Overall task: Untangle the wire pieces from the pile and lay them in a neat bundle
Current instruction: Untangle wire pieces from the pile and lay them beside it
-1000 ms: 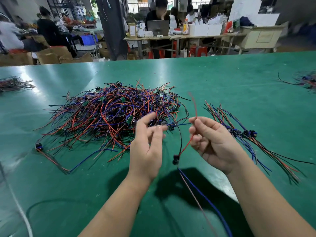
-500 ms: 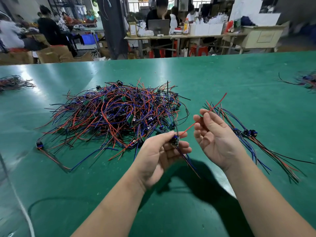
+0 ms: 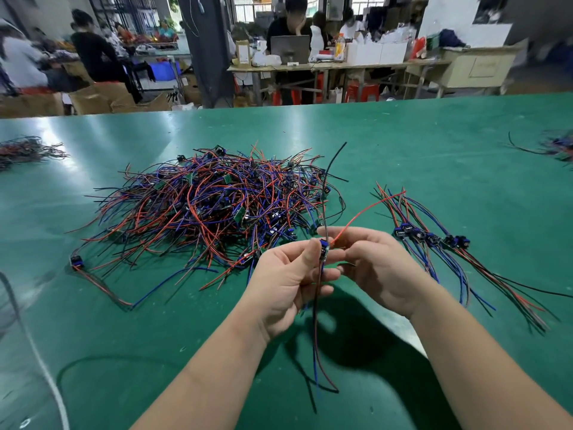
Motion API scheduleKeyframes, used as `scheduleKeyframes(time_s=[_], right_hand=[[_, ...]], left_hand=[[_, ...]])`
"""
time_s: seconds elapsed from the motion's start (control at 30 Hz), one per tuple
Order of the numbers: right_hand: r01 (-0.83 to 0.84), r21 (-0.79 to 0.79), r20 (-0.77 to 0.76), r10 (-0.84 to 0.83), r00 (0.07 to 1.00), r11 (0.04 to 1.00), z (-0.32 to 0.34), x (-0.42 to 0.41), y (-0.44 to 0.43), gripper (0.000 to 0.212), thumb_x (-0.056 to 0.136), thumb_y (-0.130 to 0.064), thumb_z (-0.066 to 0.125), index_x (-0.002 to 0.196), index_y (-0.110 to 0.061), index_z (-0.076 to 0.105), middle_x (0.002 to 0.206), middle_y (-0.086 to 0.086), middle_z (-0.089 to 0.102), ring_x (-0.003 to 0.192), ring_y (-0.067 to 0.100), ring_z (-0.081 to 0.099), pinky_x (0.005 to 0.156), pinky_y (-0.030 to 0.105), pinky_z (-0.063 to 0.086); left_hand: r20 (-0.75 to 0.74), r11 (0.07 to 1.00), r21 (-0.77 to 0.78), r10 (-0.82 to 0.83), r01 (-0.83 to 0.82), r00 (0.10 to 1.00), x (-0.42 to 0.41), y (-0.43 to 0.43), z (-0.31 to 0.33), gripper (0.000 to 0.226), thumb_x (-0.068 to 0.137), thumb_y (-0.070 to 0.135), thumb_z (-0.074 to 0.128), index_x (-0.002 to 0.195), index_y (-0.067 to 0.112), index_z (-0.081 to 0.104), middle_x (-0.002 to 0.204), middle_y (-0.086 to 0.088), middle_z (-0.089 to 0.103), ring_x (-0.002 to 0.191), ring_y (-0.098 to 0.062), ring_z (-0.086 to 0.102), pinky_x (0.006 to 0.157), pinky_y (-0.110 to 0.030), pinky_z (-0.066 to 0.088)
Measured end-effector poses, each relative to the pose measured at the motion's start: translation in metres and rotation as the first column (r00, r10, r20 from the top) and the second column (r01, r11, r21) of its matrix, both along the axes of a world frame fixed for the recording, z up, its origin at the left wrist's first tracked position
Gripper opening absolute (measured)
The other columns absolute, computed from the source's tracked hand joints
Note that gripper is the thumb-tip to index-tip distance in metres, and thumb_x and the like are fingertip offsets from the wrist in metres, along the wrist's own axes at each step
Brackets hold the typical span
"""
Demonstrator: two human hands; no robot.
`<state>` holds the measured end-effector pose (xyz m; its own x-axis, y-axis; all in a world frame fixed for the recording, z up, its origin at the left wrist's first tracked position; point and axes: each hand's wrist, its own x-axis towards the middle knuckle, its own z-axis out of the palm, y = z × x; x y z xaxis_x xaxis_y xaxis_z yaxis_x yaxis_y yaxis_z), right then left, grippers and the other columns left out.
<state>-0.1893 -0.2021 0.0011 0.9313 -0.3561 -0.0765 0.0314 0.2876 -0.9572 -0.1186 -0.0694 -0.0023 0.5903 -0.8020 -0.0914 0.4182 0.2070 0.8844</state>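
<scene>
Many red, blue and black wire pieces lie in a tangled pile (image 3: 210, 209) on the green counter (image 3: 434, 144). Just right of it, the left grip (image 3: 285, 280) pinches one raised wire piece by its blue connector (image 3: 323, 251), while the right grip (image 3: 372, 265) pinches its red lead (image 3: 369, 207). Farther right lies the neat bundle (image 3: 434, 240), connectors side by side.

Wide green table (image 3: 403, 150), glossy under the lights. Dead centre sits the big pile (image 3: 210, 206), a tangle of red, blue and black wires with small green and dark connectors. Just right of it lies the bundle (image 3: 440, 243), connectors lined up, tails fanning toward the near right. One stray piece (image 3: 102, 287) trails off the pile's near-left edge. A small heap (image 3: 24, 150) sits far left and another heap (image 3: 555, 148) far right. A white cable (image 3: 46, 377) crosses the near-left corner.
</scene>
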Motion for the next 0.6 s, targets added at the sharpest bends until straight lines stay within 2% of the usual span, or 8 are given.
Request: scheduleKeyframes(time_s=[0.07, 0.13, 0.2, 0.23, 0.27, 0.33, 0.47, 0.6], right_hand=[[-0.034, 0.049, 0.071, 0.031, 0.997, 0.998, 0.003, -0.003, -0.003, 0.036, 0.081, 0.010, 0.040, 0.102, -0.002, 0.067, 0.076, 0.008, 0.065, 0.063, 0.014, 0.057, 0.064, 0.026, 0.044], [-0.057, -0.017, 0.076, 0.058, 0.995, 0.998, 0.005, -0.006, -0.003, 0.024, 0.081, -0.005, 0.056, 0.102, -0.003, 0.067, 0.072, 0.007, 0.063, 0.061, 0.015, 0.058, 0.062, 0.024, 0.050], [-0.062, -0.161, 0.009, 0.065, 0.998, 0.985, 0.003, -0.007, -0.004, 0.027, 0.078, -0.021, 0.060, 0.099, -0.009, 0.070, 0.079, 0.011, 0.068, 0.073, 0.023, 0.059, 0.075, 0.035, 0.050], [-0.070, -0.211, -0.020, 0.067, 0.998, 0.975, 0.002, -0.009, -0.004, 0.028, 0.076, -0.024, 0.060, 0.097, -0.011, 0.072, 0.089, 0.017, 0.070, 0.083, 0.029, 0.059, 0.082, 0.043, 0.044], [-0.087, -0.213, -0.034, 0.081, 0.996, 0.973, 0.002, -0.010, -0.005, 0.027, 0.074, -0.024, 0.061, 0.094, -0.012, 0.074, 0.096, 0.021, 0.070, 0.090, 0.032, 0.057, 0.085, 0.045, 0.037], [-0.119, -0.161, -0.018, 0.118, 0.993, 0.980, 0.003, -0.014, -0.009, 0.022, 0.070, -0.020, 0.065, 0.087, -0.012, 0.076, 0.089, 0.017, 0.069, 0.089, 0.032, 0.054, 0.080, 0.041, 0.033], [-0.106, -0.126, 0.013, 0.109, 0.994, 0.986, 0.005, -0.021, -0.020, 0.002, 0.064, -0.013, 0.070, 0.064, -0.014, 0.072, 0.059, 0.003, 0.062, 0.052, 0.014, 0.052, 0.053, 0.020, 0.041], [0.085, -0.045, 0.007, -0.085, 0.996, 0.995, 0.007, -0.016, -0.025, 0.005, 0.065, -0.009, 0.067, 0.064, -0.007, 0.062, 0.052, 0.004, 0.059, 0.043, 0.009, 0.056, 0.041, 0.015, 0.044]], left_hand=[[-0.002, 0.999, 0.040, -0.011, 0.011, 1.000, 0.000, -0.001, -0.002, 0.026, 0.067, 0.032, 0.066, 0.080, 0.012, 0.074, 0.083, -0.006, 0.075, 0.059, -0.010, 0.068, 0.046, -0.019, 0.051], [-0.005, 0.996, 0.082, -0.031, 0.031, 1.000, -0.002, -0.002, -0.004, 0.022, 0.066, 0.029, 0.067, 0.075, 0.012, 0.075, 0.082, -0.006, 0.075, 0.060, -0.011, 0.069, 0.047, -0.019, 0.051], [-0.003, 0.992, 0.121, -0.042, 0.042, 0.999, -0.002, -0.002, -0.004, 0.024, 0.067, 0.029, 0.066, 0.079, 0.009, 0.072, 0.080, -0.006, 0.075, 0.059, -0.011, 0.069, 0.046, -0.018, 0.051], [0.002, 0.989, 0.138, -0.050, 0.049, 0.999, -0.002, -0.002, -0.004, 0.026, 0.068, 0.030, 0.065, 0.082, 0.009, 0.070, 0.079, -0.005, 0.075, 0.059, -0.010, 0.069, 0.046, -0.018, 0.052], [0.008, 0.987, 0.149, -0.064, 0.063, 0.998, -0.002, -0.001, -0.003, 0.028, 0.069, 0.031, 0.065, 0.084, 0.009, 0.069, 0.080, -0.005, 0.075, 0.059, -0.010, 0.069, 0.046, -0.018, 0.051], [0.013, 0.981, 0.156, -0.117, 0.113, 0.993, -0.001, 0.001, -0.002, 0.028, 0.071, 0.032, 0.064, 0.085, 0.009, 0.070, 0.082, -0.006, 0.075, 0.061, -0.010, 0.069, 0.047, -0.017, 0.052], [0.027, 0.960, 0.157, -0.238, 0.231, 0.971, -0.001, 0.005, 0.001, 0.026, 0.074, 0.033, 0.063, 0.084, 0.010, 0.073, 0.083, -0.007, 0.074, 0.065, -0.010, 0.070, 0.052, -0.018, 0.053], [0.099, 0.961, 0.179, -0.229, 0.209, 0.968, -0.003, 0.004, 0.004, 0.026, 0.073, 0.032, 0.066, 0.086, 0.010, 0.070, 0.085, -0.007, 0.075, 0.070, -0.011, 0.071, 0.056, -0.018, 0.053]])
